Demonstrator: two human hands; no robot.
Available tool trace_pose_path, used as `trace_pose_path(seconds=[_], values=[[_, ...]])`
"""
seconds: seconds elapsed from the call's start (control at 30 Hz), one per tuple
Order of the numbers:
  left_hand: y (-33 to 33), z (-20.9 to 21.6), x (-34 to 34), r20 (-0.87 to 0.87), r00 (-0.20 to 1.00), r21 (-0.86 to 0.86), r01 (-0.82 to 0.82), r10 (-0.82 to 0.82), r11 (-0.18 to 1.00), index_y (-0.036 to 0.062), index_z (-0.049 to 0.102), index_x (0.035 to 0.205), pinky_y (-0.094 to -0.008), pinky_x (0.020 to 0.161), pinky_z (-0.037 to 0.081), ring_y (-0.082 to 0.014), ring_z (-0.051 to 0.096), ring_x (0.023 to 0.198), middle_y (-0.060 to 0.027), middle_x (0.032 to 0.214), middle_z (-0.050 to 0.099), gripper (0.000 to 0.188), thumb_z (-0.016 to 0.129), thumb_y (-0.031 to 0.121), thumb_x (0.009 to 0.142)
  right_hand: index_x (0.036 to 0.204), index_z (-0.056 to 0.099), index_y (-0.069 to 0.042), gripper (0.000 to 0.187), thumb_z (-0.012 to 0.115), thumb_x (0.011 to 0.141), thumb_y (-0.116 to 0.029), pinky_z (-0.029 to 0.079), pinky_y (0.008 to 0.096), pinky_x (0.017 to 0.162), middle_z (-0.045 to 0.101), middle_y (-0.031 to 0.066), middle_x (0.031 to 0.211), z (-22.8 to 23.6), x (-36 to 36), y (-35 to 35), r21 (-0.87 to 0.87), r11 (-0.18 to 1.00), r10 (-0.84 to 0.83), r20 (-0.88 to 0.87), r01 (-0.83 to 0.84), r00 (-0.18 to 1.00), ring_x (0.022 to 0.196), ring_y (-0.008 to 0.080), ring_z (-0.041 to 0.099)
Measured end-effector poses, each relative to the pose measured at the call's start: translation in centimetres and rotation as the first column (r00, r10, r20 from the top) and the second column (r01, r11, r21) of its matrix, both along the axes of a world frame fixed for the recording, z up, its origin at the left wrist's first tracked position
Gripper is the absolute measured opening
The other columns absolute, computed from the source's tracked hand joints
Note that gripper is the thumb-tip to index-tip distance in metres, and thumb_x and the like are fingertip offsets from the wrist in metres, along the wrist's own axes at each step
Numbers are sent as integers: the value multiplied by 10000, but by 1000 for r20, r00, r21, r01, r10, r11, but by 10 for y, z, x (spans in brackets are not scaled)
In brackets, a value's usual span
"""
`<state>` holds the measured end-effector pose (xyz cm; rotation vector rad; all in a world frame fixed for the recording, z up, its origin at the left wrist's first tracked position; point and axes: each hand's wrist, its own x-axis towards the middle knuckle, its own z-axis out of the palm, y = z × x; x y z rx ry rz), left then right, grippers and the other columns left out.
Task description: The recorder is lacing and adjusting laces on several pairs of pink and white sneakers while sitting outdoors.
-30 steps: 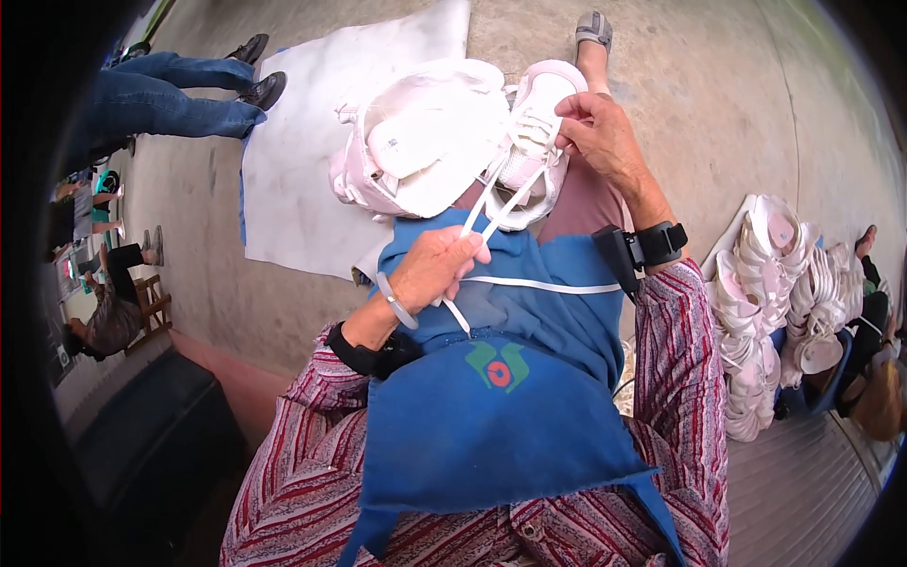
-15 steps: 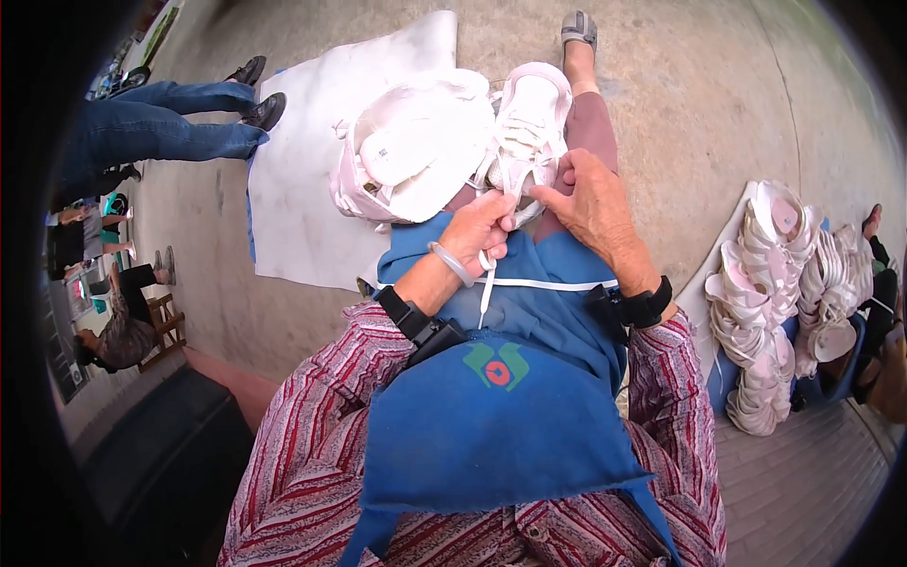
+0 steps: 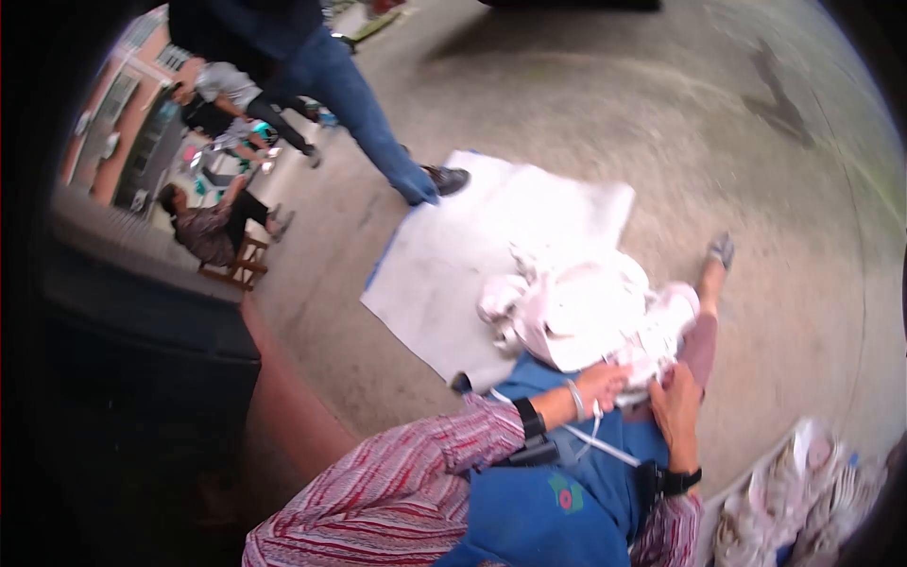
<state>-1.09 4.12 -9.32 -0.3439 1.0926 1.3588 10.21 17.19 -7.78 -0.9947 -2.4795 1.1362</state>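
White sheeting (image 3: 453, 255) lies spread on the concrete ground (image 3: 737, 142), and a heap of white shoes (image 3: 557, 302) sits on its near corner, piled loosely, some upside down. No box or basket holds them; the sheet is their only bed. A second pile of white shoes (image 3: 803, 501) lies at the lower right, partly cut off by the rim of the view.

Beyond the sheet's far edge the ground runs bare and wide to the right and ahead. On the left, another person's jeans-clad legs (image 3: 364, 104) stand at the sheet's far corner, one dark shoe (image 3: 446, 180) touching its edge. Farther left a seated person on a wooden stool (image 3: 236, 265) is well apart. A low reddish kerb (image 3: 283, 378) borders the ground on the near left.

One white sneaker (image 3: 661, 331) rests on the wearer's lap, over the blue apron (image 3: 567, 472), just beside the heap. The left hand (image 3: 605, 383) lies against the sneaker's near side, fingers curled in a closed grip on a white lace (image 3: 590, 435) that trails down over the apron. The right hand (image 3: 678, 402) touches the sneaker from below, its grip folded at the shoe's edge; whether it pinches lace or fabric cannot be told through the blur.
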Motion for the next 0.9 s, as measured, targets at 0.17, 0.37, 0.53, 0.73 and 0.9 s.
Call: trace_pose_path(seconds=[0.17,0.37,0.53,0.73,0.9], values=[[7,-27,18,-106,983,12,154,-152,988,156,479,714,-220,310,221,-44,256,344,83,516,354,311,562,404,882,873,564,10,256,629,753,-207,460,378,699,575,167,782,20,23,-3,-107,994,4,55,2,998,732,310,558],[7,-41,15,-167,969,-51,176,-182,983,152,484,627,-251,312,235,-70,288,329,56,490,364,312,570,366,837,910,584,16,373,638,788,-333,458,407,727,622,191,849,23,25,2,-27,997,75,88,-73,993,787,335,593],[1,-13,4,-307,861,-139,380,-405,914,134,547,691,-220,307,262,-42,309,349,61,527,395,236,580,339,804,871,576,9,363,647,780,-335,452,414,707,612,187,809,36,24,-2,6,999,48,31,-48,998,766,339,582],[-22,7,-37,-715,349,-384,528,-606,758,66,589,774,-313,344,353,-155,445,380,-29,551,469,266,508,310,842,875,572,2,270,632,786,-246,437,417,730,597,188,835,27,35,2,131,989,80,-106,-66,991,813,339,564],[-54,24,-38,-877,-317,-476,471,-361,743,38,542,845,-424,574,461,-375,586,643,-168,677,580,271,525,307,863,990,566,0,310,635,791,-227,418,445,832,565,212,986,7,56,7,317,940,203,-215,-129,955,951,369,523]])
